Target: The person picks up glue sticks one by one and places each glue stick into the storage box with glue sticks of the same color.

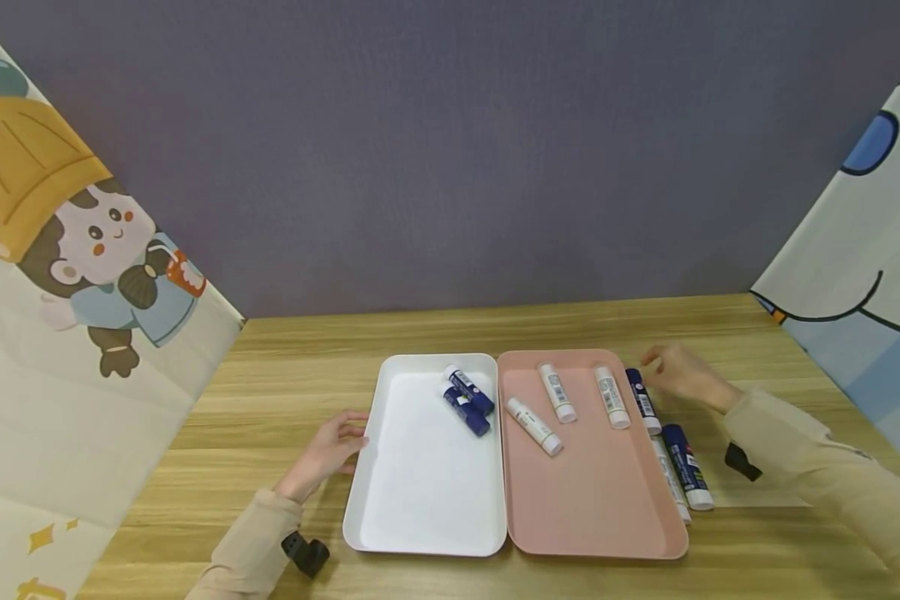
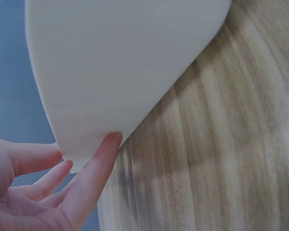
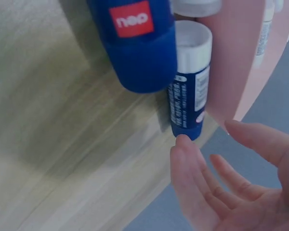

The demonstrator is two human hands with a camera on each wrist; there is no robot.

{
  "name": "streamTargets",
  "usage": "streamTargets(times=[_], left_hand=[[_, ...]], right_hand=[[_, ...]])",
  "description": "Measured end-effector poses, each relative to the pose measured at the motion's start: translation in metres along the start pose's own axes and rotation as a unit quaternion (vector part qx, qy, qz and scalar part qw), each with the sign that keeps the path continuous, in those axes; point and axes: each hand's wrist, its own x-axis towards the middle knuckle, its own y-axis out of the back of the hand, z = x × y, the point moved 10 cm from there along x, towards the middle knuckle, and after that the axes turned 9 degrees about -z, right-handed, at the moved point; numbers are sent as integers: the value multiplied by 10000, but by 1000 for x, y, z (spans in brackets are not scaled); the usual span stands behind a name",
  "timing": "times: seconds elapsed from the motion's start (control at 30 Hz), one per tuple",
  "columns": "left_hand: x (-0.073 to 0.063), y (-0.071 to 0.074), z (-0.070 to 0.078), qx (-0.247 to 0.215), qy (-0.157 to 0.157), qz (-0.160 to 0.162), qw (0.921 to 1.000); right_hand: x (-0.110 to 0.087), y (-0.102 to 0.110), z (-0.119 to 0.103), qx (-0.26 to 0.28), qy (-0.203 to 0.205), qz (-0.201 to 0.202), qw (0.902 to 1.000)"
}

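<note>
My left hand [image 1: 332,450] rests its fingertips against the left wall of the white tray [image 1: 420,517]; the left wrist view shows its fingers [image 2: 94,178] against the white wall. Two blue glue sticks [image 1: 465,410] lie in that tray. Beside it, the pink tray [image 1: 592,517] holds three white glue sticks [image 1: 534,427]. My right hand [image 1: 681,373] is just past the far end of a blue glue stick [image 1: 643,402] lying along the pink tray's right wall. In the right wrist view its spread fingers are by the blue glue stick's [image 3: 188,96] end, holding nothing.
Right of the pink tray lie a white glue stick [image 1: 671,479], partly hidden by the tray wall, and a larger blue glue stick [image 1: 686,467]. Behind the wooden table [image 1: 285,358] rises a grey-blue panel [image 1: 450,167]. Printed cloths flank both sides.
</note>
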Motion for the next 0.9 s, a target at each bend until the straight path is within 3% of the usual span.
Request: streamTargets(times=[0.33, 0.9], left_hand=[[0, 0, 0, 12, 40, 37, 10000], [-1, 1, 1, 72, 54, 72, 9999]], right_hand=[[1, -18, 9, 610, -413, -574, 9956], [3, -33, 18, 1095, -900, -912, 9857]])
